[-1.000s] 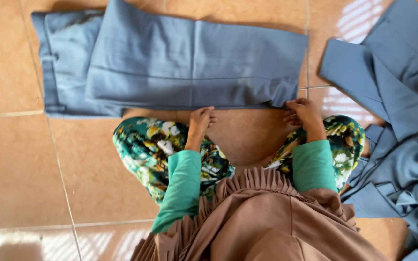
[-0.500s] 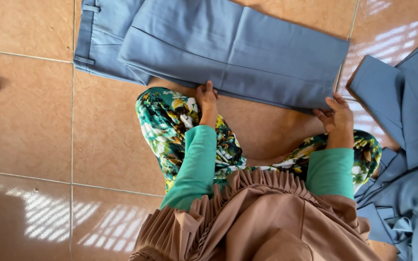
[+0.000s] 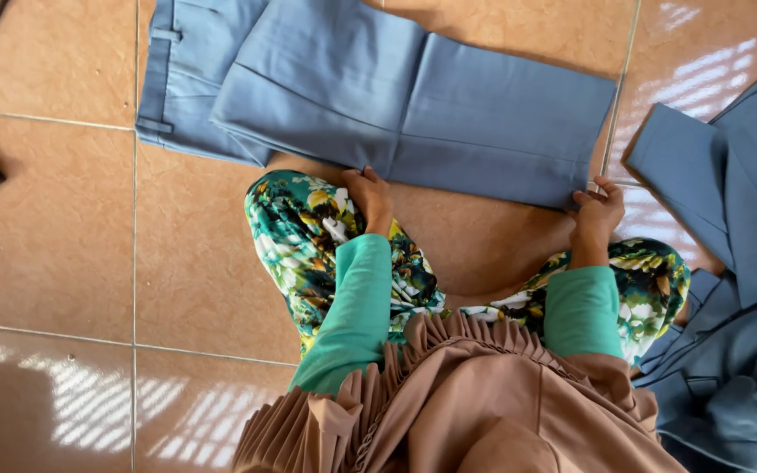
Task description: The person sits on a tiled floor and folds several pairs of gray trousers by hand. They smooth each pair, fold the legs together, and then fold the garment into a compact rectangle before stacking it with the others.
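change: view has shifted right since a second ago; both hands stay on the near edge of the folded blue trousers [image 3: 413, 114].
left hand [image 3: 370, 194]: fingers curled, pressing the mid fold.
right hand [image 3: 597, 208]: fingers pinching the hem corner.
trousers: flat on the tiled floor [image 3: 54, 245], folded in half.
meaning: fold looks set, edges being evened.
nearby: pile of blue garments [image 3: 729, 263] to the right.

The person wears long teal-green sleeves [image 3: 352, 307] ending at the wrists, trousers [image 3: 308, 236] in a green, white and yellow floral print, and a brown pleated garment [image 3: 449, 394] with ruffled edges.
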